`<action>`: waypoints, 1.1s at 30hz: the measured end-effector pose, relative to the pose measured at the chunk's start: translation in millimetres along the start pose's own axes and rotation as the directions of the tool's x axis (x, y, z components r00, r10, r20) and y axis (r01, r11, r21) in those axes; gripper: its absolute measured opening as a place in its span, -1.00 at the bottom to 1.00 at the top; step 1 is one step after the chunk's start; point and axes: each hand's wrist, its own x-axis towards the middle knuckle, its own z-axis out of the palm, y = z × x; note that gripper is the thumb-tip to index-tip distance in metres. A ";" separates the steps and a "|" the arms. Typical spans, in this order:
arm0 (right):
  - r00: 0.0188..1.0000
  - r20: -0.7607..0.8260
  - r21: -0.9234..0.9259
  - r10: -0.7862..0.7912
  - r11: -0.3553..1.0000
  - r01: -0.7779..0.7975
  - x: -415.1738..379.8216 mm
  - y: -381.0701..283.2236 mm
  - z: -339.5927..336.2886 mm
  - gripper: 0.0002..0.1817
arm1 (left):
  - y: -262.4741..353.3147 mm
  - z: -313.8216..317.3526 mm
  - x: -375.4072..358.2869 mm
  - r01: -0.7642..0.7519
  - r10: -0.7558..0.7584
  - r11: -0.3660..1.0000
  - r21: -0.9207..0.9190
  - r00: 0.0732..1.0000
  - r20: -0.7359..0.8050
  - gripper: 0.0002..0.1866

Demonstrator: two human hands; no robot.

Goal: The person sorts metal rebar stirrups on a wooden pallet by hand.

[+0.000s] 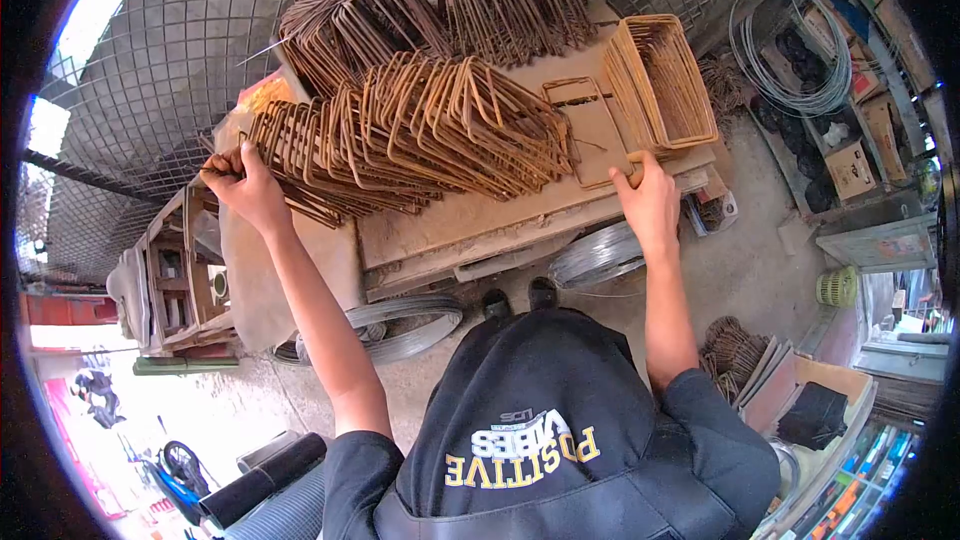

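Bent rusty rebar stirrups (400, 130) lean in a long overlapping row across the table (440, 240). My left hand (245, 190) is closed at the row's left end, with dark rusty bits showing at its fingers; what exactly it grips I cannot make out. To the right of the row, a single rectangular stirrup (583, 186) lies nearly flat on a board. My right hand (648, 202) pinches its near right corner between thumb and fingers. Just beyond that hand stands a nested stack of rectangular stirrups (665, 80).
Two bundles of stirrups (365, 25) (515, 0) stand at the back against a wire mesh (200, 30). Coils of wire (400, 325) (598, 255) lie under the table's front edge. A wire coil (795, 50) hangs at right near shelves holding boxes (850, 170).
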 end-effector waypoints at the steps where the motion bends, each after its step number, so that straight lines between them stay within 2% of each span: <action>1: 0.999 -0.040 -0.018 -0.014 1.000 0.013 -0.2 0.1 1.6 -0.48 | -0.3 0.2 -1.1 0.003 -0.003 1.000 -0.001 1.000 0.003 -0.65; 9: 0.986 -0.168 -0.017 0.025 0.999 -0.028 1.3 4.6 14.8 -0.59 | 4.2 2.4 -1.4 -0.011 0.012 0.998 0.064 1.000 -0.014 -0.64; 11: 0.982 -0.149 0.011 0.114 0.993 -0.114 2.6 -0.1 9.8 -0.65 | 3.6 1.7 -1.0 -0.012 0.013 0.999 0.037 1.000 -0.011 -0.63; 15: 0.969 -0.237 0.060 0.075 0.996 -0.062 7.6 12.4 24.0 -0.71 | 0.4 0.9 0.8 -0.026 0.026 1.000 0.017 1.000 -0.001 -0.61; 17: 0.950 -0.294 0.260 0.108 0.965 -0.029 5.2 15.4 27.6 -0.71 | 1.2 1.9 0.8 -0.017 0.017 1.000 0.003 1.000 -0.007 -0.61; 21: 0.951 -0.255 0.380 0.177 0.922 -0.070 5.4 17.6 34.5 -0.68 | 4.3 3.7 -0.1 -0.003 0.003 1.000 -0.028 1.000 -0.013 -0.61; 23: 0.932 -0.339 0.559 0.131 0.824 0.088 -0.5 6.4 37.1 -0.70 | 4.4 4.5 0.1 -0.011 0.010 1.000 -0.016 1.000 -0.017 -0.61; 24: 0.932 -0.339 0.559 0.131 0.824 0.087 -2.8 -0.2 36.2 -0.70 | 4.5 4.3 0.1 -0.018 0.018 1.000 -0.002 1.000 -0.022 -0.61; 26: 0.948 -0.300 0.687 0.107 0.714 0.137 -6.4 -13.2 31.6 -0.76 | 4.1 3.0 -0.3 -0.012 0.012 1.000 0.012 1.000 -0.018 -0.61; 30: 0.947 -0.320 0.718 0.038 0.661 0.216 -3.0 -29.9 24.1 -0.82 | 4.4 3.9 0.0 -0.016 0.017 1.000 0.024 1.000 -0.027 -0.62; 32: 0.905 -0.419 0.596 -0.074 0.730 0.336 5.1 -37.5 15.4 -0.85 | 4.7 3.4 -0.5 -0.009 0.009 1.000 0.028 1.000 -0.025 -0.63; 33: 0.905 -0.420 0.595 -0.076 0.729 0.337 8.9 -40.3 11.6 -0.85 | 4.9 2.7 -0.4 -0.001 0.002 0.999 0.035 1.000 -0.024 -0.63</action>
